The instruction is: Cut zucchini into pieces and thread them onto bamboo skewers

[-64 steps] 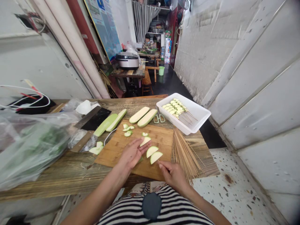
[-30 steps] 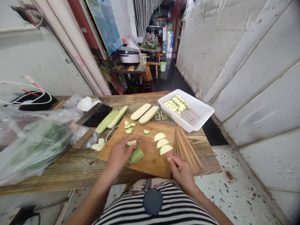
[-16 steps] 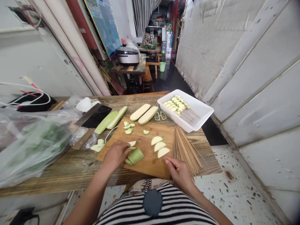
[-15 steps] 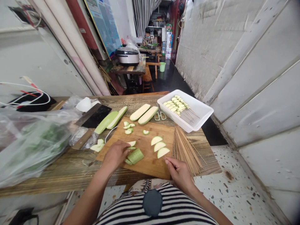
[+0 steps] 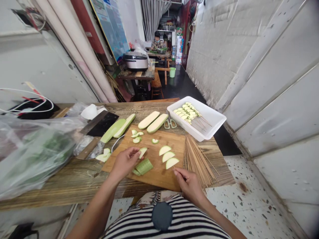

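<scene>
My left hand (image 5: 126,160) pinches a half-round zucchini slice (image 5: 143,152) above the wooden cutting board (image 5: 154,179). Just below it lies a stack of cut zucchini (image 5: 144,166), green skin up. Between the fingertips of my right hand (image 5: 188,181) is the end of a thin skewer, mostly hidden, that carries three half-round slices (image 5: 168,156) in a row. Smaller zucchini pieces (image 5: 137,136) lie at the board's far left. Behind the board rest halved zucchinis (image 5: 157,122), cut side up.
A white tray (image 5: 214,121) with skewered slices stands at the back right, beside loose bamboo skewers (image 5: 198,159). Scissors (image 5: 170,123) lie near the tray. At left are a cleaver (image 5: 99,124) and a plastic bag of greens (image 5: 47,149). A person (image 5: 157,41) sits far back.
My left hand has picked up a slice from beside the stack and raised it slightly. My right hand and its skewer have shifted a little to the left.
</scene>
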The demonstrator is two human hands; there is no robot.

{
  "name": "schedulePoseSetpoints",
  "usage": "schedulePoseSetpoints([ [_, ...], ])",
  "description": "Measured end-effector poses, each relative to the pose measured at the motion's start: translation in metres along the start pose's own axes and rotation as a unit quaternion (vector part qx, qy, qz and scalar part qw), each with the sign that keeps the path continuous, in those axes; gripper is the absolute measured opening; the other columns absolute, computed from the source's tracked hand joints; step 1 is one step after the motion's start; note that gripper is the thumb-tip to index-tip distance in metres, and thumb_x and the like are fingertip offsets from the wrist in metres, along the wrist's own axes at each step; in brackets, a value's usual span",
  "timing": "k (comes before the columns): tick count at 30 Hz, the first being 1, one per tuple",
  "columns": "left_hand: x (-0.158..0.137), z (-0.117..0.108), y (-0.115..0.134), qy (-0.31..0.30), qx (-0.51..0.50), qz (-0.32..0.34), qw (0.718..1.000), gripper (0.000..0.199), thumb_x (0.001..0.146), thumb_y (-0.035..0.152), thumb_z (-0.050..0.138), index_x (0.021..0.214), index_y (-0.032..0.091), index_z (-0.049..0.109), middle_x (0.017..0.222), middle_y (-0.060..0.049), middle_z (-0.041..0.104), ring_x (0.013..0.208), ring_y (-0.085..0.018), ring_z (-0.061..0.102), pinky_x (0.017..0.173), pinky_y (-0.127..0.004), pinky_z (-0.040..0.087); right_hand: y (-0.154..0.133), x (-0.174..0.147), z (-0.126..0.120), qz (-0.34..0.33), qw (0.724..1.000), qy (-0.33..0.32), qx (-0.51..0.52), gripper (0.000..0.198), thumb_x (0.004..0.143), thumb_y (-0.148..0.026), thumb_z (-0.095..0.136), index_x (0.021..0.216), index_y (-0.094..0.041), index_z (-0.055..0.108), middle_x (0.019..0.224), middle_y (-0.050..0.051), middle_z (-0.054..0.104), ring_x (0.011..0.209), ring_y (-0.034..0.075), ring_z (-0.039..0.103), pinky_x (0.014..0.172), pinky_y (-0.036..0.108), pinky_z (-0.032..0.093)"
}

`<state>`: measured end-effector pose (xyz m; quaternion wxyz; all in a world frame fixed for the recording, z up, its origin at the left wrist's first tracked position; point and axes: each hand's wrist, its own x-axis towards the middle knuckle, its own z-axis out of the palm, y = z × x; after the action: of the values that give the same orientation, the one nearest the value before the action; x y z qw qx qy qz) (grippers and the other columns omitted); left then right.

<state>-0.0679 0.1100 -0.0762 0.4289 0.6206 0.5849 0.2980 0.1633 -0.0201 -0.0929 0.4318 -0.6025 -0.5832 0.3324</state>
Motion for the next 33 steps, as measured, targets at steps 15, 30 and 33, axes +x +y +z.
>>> schedulePoseSetpoints([
  [15,0.005,0.025,0.024,-0.037,-0.346,-0.128,0.929,0.035,0.061,0.028,0.074,0.092,0.013,0.066,0.081,-0.005,0.067,0.059,-0.008,0.055,0.049,-0.019,0.041,-0.005,-0.001,0.000,-0.004,1.000,-0.027,-0.012,0.029,0.087,-0.026,0.047,0.082,-0.017,0.074,0.072,0.003,0.071,0.065,0.017,0.065,0.060,0.022,0.049],
  [30,-0.001,-0.025,-0.024,-0.080,0.042,0.082,0.992,0.033,0.070,0.041,0.061,0.093,0.020,0.071,0.104,-0.009,0.069,0.098,-0.024,0.062,0.090,-0.038,0.044,0.025,0.006,0.015,0.049,0.998,-0.013,0.040,0.033,0.088,-0.036,0.050,0.093,-0.013,0.073,0.076,0.005,0.072,0.068,0.019,0.065,0.061,0.025,0.051],
  [33,0.002,-0.026,-0.027,-0.083,0.045,0.122,0.988,0.028,0.069,0.037,0.064,0.090,0.021,0.072,0.104,-0.008,0.069,0.102,-0.023,0.060,0.093,-0.036,0.043,0.025,0.007,0.015,0.052,0.998,-0.018,0.036,0.035,0.088,-0.039,0.050,0.086,-0.013,0.074,0.071,0.005,0.071,0.068,0.020,0.065,0.059,0.025,0.051],
])
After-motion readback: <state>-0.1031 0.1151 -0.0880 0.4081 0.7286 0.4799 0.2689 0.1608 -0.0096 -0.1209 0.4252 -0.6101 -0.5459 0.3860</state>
